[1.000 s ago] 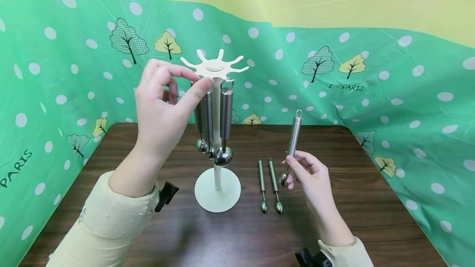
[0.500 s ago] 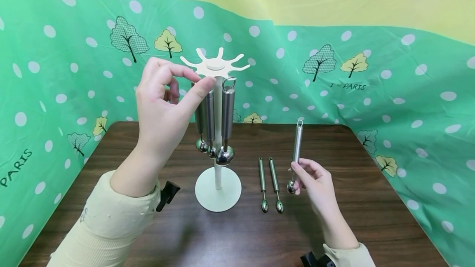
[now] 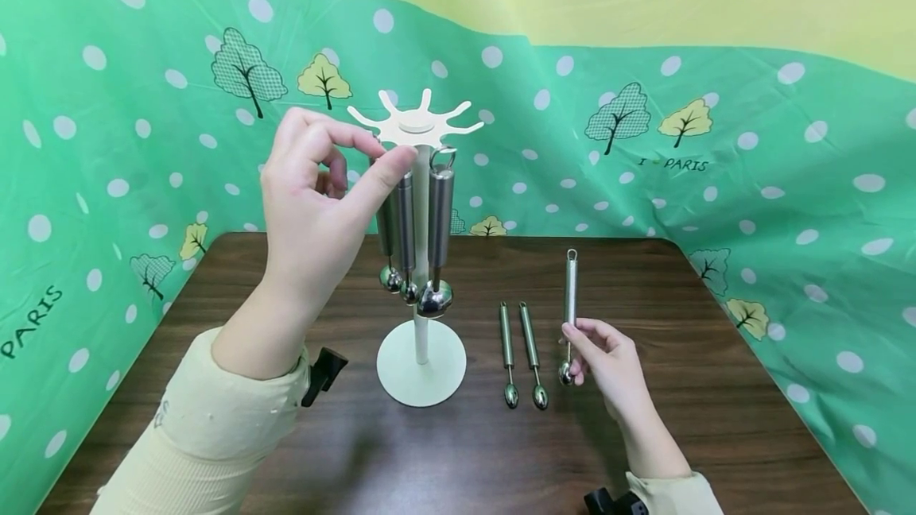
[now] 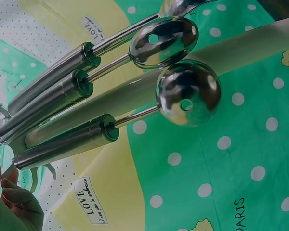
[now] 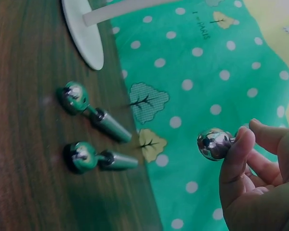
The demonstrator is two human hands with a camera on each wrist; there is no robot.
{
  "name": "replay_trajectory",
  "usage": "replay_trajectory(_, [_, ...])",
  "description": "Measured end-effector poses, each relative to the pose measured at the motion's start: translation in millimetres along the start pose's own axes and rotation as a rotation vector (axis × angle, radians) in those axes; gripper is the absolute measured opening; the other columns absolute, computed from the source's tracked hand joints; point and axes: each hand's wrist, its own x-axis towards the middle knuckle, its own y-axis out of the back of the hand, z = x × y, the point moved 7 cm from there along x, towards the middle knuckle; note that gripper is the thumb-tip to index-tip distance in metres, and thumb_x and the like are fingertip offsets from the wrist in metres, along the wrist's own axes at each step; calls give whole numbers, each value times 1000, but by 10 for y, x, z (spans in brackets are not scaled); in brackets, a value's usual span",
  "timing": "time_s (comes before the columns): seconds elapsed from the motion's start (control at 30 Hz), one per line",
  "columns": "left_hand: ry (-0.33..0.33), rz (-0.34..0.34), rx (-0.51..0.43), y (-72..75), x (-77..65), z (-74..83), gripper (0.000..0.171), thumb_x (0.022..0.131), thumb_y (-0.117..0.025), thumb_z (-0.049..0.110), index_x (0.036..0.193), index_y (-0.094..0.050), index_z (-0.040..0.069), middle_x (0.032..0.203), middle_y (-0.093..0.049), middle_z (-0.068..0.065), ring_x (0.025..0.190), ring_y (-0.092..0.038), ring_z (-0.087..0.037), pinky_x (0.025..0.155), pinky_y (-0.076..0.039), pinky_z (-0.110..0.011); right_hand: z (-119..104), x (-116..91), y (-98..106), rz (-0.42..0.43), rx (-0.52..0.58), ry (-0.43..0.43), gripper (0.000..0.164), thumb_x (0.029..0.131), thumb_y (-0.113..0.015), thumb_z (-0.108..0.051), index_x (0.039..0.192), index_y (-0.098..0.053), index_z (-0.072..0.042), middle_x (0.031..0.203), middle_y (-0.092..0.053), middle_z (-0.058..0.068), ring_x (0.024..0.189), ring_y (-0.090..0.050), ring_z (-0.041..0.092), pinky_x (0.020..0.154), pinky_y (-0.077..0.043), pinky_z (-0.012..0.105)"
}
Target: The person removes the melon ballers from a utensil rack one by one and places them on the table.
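A white stand with a round base and a spoked top carries three steel melon ballers, hung by their loops with the scoops down. My left hand is up at the spokes, thumb and index finger pinching the loop end of one melon baller. To the right of the stand, my right hand holds another melon baller by its thin neck, between thumb and fingers. Its handle points up, and its scoop shows just past the thumb in the right wrist view.
Two more melon ballers lie side by side on the dark wooden table, between the stand and my right hand, scoops toward me. A green and yellow cloth with dots and trees hangs behind and along both sides.
My right hand has moved down and slightly right with its melon baller, which now stands more upright. My left hand stays at the top of the stand.
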Motion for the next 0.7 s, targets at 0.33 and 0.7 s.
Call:
replay_trajectory(0.33, [36,19,-7,1,-2,-15,25,80,-82,17,78,-67,-2,85,-48,10,64,-36,-9,53,-30,-23,253,80,41,-27,-104,-76,30,97,-63,-15,115,-58,9,73,-67,-8,47,-53,6,44,-49,20])
replay_trajectory(0.7, [34,22,-5,3,2,-13,26,79,-83,17,76,-66,-3,85,-48,10,69,-37,-9,56,-31,-22,498,145,70,-54,-143,-135,40,98,-63,-17,123,-55,14,82,-68,1,49,-53,5,46,-49,20])
